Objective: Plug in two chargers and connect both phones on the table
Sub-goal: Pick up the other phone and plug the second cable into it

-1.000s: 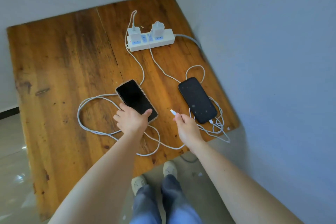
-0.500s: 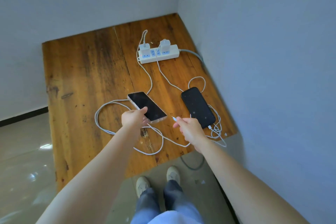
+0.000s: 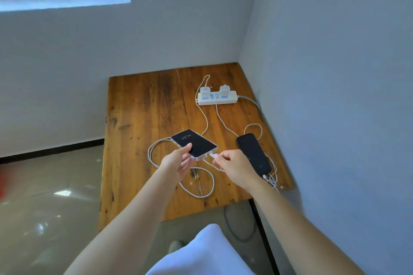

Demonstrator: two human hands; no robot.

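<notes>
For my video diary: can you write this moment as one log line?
left hand: holds cased phone | right hand: pinches cable plug at its port | black phone: cable attached | chargers: both in power strip

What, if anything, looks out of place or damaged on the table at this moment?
The white cable by the dark phone's near end lies in a tangled bunch at the table's right front edge, where it could snag. A dark blemish marks the wood near the left hand gripping the cased phone. Nothing is spilled.
</notes>
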